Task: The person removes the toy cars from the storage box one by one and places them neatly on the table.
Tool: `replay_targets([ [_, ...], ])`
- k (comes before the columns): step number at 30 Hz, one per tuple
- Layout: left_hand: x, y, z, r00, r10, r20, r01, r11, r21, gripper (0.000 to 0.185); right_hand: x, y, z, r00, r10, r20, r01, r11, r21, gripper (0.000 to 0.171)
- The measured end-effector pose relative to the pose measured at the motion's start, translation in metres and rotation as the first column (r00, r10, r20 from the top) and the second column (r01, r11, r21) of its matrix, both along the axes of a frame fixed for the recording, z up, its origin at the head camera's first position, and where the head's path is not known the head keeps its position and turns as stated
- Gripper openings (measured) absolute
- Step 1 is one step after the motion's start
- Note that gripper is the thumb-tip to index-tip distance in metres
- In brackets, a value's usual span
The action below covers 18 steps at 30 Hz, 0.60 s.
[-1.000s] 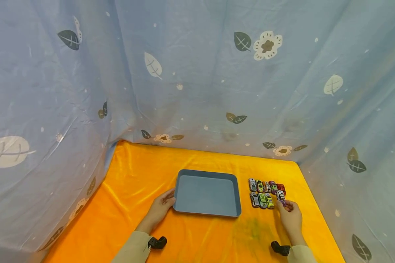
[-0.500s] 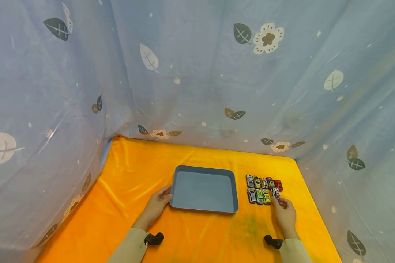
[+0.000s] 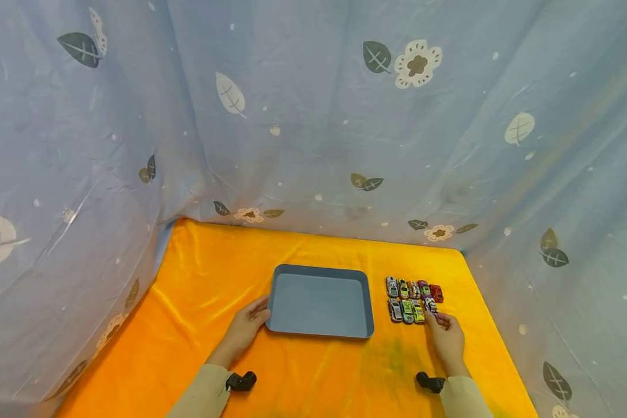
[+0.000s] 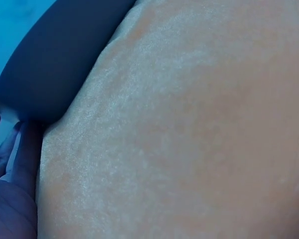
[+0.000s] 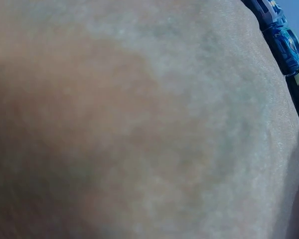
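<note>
A blue-grey rectangular tray (image 3: 320, 334) lies on the orange cloth. My left hand (image 3: 244, 326) holds its left side near the front corner, thumb at the rim; in the left wrist view, fingers (image 4: 26, 162) reach in under the tray's dark wall (image 4: 55, 59). To the right of the tray, small toy cars stand in two close rows. My right hand (image 3: 446, 339) pinches a white-and-purple toy car (image 3: 431, 304) at the right end of the front row, beside a yellow toy car (image 3: 418, 312). In the right wrist view that hand is almost entirely out of frame.
A red toy car (image 3: 436, 293) ends the back row on the right, just behind the pinched one. Several patterned cars, among them a silver one (image 3: 395, 310), fill both rows. A blue-grey floral curtain (image 3: 313, 145) encloses the cloth (image 3: 313, 371) at the back and sides.
The pinched toy car has come down and in beside the yellow car, closing the front row. The left hand stays on the tray. The whole head view has shifted slightly.
</note>
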<state>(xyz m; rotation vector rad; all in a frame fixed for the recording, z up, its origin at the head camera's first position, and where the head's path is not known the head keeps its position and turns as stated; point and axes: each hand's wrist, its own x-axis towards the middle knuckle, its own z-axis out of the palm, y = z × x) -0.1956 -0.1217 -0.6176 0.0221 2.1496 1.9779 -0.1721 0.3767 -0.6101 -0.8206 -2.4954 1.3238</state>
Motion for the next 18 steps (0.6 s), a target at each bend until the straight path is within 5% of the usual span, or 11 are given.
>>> replay_targets([
  [18, 0.0023, 0.0013, 0.0073, 1.000, 0.007, 0.013, -0.007, 1.000, -0.002, 0.050, -0.0004, -0.0041, 0.0013, 1.000, -0.004, -0.013, 0.005, 1.000, 0.024, 0.064],
])
